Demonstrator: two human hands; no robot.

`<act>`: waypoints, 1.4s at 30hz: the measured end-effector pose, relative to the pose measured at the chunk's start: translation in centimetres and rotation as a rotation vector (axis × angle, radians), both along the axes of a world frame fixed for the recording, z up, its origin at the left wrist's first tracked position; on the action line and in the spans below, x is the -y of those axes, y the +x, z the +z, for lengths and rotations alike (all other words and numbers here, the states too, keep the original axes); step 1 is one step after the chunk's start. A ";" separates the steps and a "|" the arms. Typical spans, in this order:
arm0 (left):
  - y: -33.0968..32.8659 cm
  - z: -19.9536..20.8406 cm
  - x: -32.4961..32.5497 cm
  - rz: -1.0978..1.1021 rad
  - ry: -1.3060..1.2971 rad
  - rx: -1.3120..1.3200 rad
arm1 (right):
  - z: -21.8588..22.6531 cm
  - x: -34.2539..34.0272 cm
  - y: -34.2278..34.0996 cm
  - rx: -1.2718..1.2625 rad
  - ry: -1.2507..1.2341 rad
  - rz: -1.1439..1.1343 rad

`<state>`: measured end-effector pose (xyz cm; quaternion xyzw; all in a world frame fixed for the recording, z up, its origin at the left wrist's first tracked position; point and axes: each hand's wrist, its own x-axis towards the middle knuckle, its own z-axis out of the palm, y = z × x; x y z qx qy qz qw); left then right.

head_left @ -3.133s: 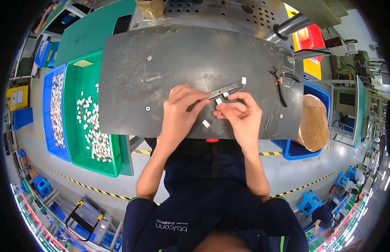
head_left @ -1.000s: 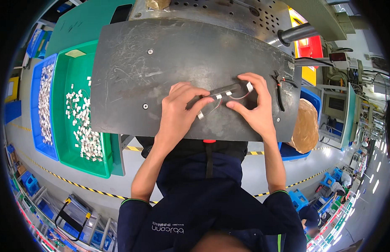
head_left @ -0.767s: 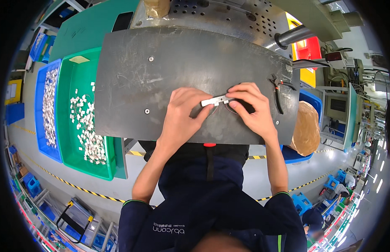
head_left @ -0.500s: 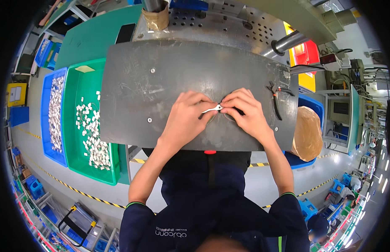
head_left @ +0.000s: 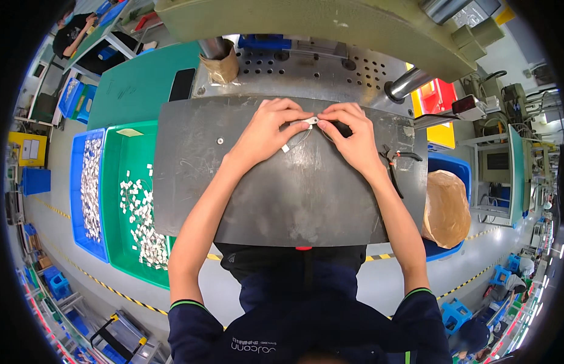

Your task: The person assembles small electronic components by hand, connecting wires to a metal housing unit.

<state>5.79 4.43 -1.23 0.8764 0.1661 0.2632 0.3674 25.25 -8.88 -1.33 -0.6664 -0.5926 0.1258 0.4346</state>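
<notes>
Over the far part of a dark grey plate (head_left: pixel 276 206), both my hands meet at a small white connector piece (head_left: pixel 311 121). My left hand (head_left: pixel 271 130) pinches its left side between thumb and fingers. The right end is pinched by my right hand (head_left: pixel 352 132). A thin wire (head_left: pixel 304 138) curves below the fingers, and a small white tab (head_left: pixel 286 148) shows under the left hand. The fingertips partly cover the piece. Beside my right forearm lie pliers (head_left: pixel 391 165) with black and orange handles.
Left of the plate stand a green bin (head_left: pixel 129 131) and a blue bin (head_left: pixel 78 200) holding many small white parts. A black phone (head_left: pixel 182 84) lies on the green surface. A machine beam (head_left: pixel 318 24) crosses overhead. At right, brown paper (head_left: pixel 445 209) lines a blue bin (head_left: pixel 462 182).
Both hands have moved away from me across the plate, still pinching the white piece. The view has shifted, showing more of the machine beam. The white tab now shows below my left hand.
</notes>
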 end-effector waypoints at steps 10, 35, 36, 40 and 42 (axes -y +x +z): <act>-0.1 -0.1 0.0 0.037 0.006 0.011 | 0.5 -0.1 -0.4 0.323 0.131 0.092; 0.6 -0.2 3.6 0.231 0.549 0.039 | 0.8 2.1 -3.4 0.095 -0.023 -0.180; 0.6 -0.2 3.6 0.230 0.548 0.039 | 0.8 2.0 -3.5 0.084 -0.019 -0.183; 0.4 -0.4 3.5 0.227 0.549 0.049 | 0.4 1.9 -3.2 -0.018 -0.012 -0.170; 0.3 -0.4 3.5 0.220 0.557 0.043 | 0.4 1.8 -3.3 -0.032 -0.006 -0.169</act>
